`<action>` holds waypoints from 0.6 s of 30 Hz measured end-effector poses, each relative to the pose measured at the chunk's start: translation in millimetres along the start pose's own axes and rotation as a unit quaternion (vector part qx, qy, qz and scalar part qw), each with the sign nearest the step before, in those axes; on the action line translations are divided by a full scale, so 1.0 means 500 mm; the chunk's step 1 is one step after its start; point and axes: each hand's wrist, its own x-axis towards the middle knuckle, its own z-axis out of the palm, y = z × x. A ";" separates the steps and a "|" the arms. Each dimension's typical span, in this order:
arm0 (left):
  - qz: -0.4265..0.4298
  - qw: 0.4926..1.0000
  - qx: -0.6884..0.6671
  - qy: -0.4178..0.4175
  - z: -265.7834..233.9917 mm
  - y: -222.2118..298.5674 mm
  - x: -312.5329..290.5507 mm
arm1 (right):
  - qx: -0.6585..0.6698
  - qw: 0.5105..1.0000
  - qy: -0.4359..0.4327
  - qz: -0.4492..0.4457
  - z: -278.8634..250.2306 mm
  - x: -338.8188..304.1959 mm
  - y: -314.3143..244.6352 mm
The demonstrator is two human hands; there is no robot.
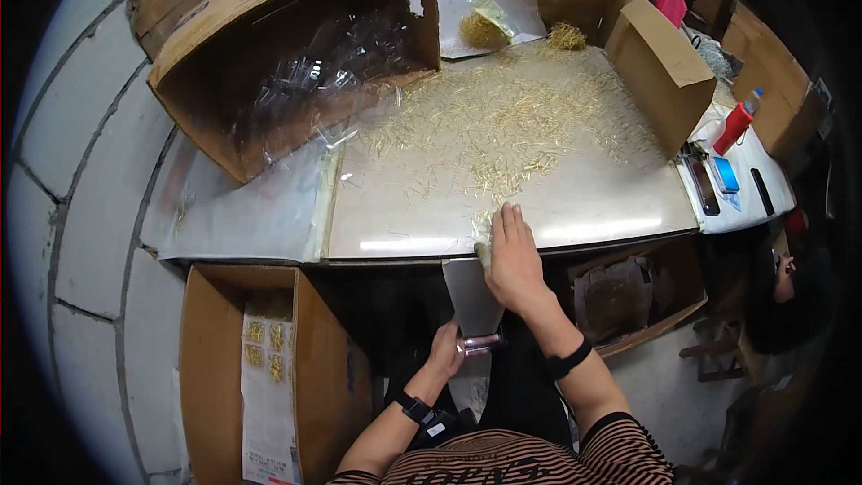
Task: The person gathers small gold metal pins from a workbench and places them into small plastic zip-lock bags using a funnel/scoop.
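Note:
My right hand (515, 262) lies at the table's front edge with its fingers stretched out, touching small gold-coloured metal pins (503, 175). These pins are scattered thickly over the tabletop and thin to a narrow trail by my fingertips. Just below the edge hangs a grey sloping chute (472, 295). At the chute's lower end my left hand (443, 352) grips a small clear plastic box (481, 343). What the box contains is too small to make out.
A large carton (202, 94) of clear plastic boxes (314, 81) lies on its side at the back left. Below left, an open carton (310, 377) holds boxes of gold pins (265, 350). Cardboard walls (660, 72) border the right; a red bottle (734, 126) and phone (724, 174) lie beyond.

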 end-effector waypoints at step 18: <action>0.012 1.000 0.017 -0.023 -0.036 -0.049 0.027 | 0.088 0.992 0.025 -0.087 -0.039 0.013 0.065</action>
